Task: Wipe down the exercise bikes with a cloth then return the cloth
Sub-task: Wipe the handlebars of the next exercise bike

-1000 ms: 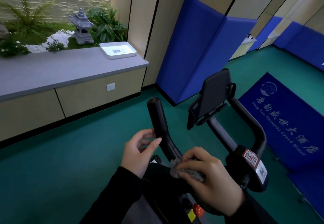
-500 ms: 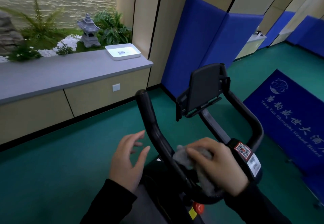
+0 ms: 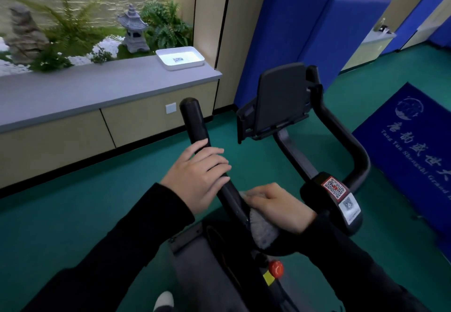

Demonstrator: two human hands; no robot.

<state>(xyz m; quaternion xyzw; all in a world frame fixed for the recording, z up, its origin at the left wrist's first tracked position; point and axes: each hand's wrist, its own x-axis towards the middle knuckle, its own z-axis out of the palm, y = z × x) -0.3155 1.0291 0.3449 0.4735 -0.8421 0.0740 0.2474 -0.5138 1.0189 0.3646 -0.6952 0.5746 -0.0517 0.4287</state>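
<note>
We take the black tablet holder [image 3: 280, 101] at the centre of the exercise bike [image 3: 290, 150] as our mark; to its left rises the bike's left handlebar arm [image 3: 195, 121], and lower on that arm, nearer us than the holder, our left hand [image 3: 195, 179] rests, its fingers lying nearly straight across the bar rather than wrapped round it. Below the holder our right hand [image 3: 278, 204] grips the grey cloth [image 3: 264, 232], fingers curled over it and pressing it against the base of the same arm; part of the cloth bulges out under the wrist. Below and right of the holder sits a QR sticker [image 3: 334, 187]; far below it, a red knob [image 3: 275, 269]. Up and left of the holder a white tray [image 3: 185, 67] lies on a grey counter [image 3: 85, 89]; to the holder's right a blue mat [image 3: 402, 145] covers the green floor.
</note>
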